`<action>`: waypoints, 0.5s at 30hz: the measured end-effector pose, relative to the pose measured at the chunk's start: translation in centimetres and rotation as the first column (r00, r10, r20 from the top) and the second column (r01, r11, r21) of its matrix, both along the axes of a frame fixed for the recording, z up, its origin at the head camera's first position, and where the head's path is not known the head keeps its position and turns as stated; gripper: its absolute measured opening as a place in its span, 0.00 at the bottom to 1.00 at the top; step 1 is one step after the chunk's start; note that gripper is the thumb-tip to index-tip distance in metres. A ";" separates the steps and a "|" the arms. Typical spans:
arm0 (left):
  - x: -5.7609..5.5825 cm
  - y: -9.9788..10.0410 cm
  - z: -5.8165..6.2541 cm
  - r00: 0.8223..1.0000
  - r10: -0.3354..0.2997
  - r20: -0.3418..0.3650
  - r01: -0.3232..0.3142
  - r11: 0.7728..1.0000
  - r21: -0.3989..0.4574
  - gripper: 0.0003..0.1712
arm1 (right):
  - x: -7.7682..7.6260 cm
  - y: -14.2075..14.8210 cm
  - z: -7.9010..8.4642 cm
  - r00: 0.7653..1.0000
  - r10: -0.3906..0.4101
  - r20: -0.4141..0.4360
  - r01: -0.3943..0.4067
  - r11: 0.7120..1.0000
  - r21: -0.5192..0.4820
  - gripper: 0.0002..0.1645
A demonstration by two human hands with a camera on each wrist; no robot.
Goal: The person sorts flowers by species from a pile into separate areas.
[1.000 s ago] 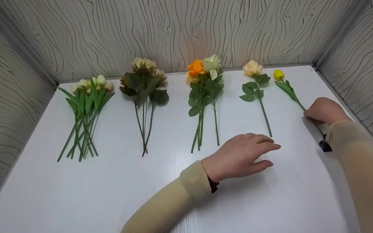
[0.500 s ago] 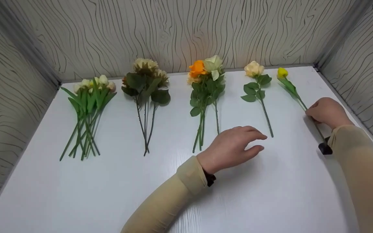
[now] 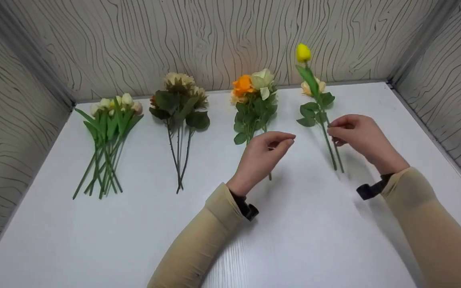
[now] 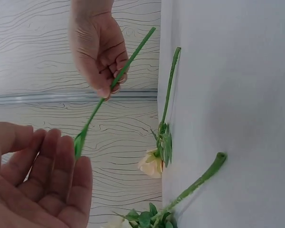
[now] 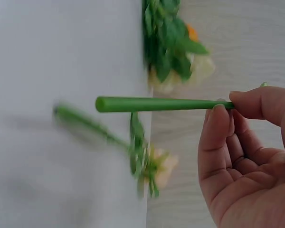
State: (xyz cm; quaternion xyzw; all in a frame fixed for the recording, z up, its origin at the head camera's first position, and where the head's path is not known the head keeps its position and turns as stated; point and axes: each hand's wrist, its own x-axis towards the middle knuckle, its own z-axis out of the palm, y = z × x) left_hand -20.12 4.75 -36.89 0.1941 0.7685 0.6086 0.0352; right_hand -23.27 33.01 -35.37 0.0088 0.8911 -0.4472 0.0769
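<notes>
In the head view my right hand (image 3: 360,138) pinches the stem of a yellow tulip (image 3: 303,53) between thumb and fingertips. The tulip is raised off the table, its bloom up toward the back wall. In the right wrist view the tulip's green stem (image 5: 156,104) points away from the fingers. Behind and partly covered by it lies a single peach rose (image 3: 308,114). My left hand (image 3: 258,158) hovers with fingers loosely bent and nothing in them. It hides part of the stems of a rose group with an orange bloom (image 3: 243,85).
On the white table (image 3: 134,240), a bunch of pale tulips (image 3: 110,120) lies at the far left. Beside it are cream blooms with dark leaves (image 3: 178,96). A patterned back wall (image 3: 142,48) rises close behind the blooms, with side walls left and right.
My right hand has lifted the yellow tulip off the table and carried it left, over the peach rose. My left hand has drawn back left and slightly up, its fingers bending closer together.
</notes>
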 end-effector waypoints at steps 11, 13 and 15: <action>-1.2 -0.7 -0.9 0.978 0.048 0.201 -0.087 0.979 0.187 0.11 | 3.3 -9.0 -0.8 0.988 0.117 -0.099 -0.133 0.976 -0.174 0.20; -1.3 -0.7 -0.9 0.977 0.061 0.206 -0.100 0.977 0.187 0.09 | 3.3 -9.5 -1.0 0.987 0.125 -0.100 -0.143 0.971 -0.192 0.19; -1.3 -0.8 -0.9 0.975 0.074 0.210 -0.114 0.977 0.183 0.08 | 3.3 -9.9 -1.3 0.986 0.132 -0.101 -0.150 0.967 -0.206 0.19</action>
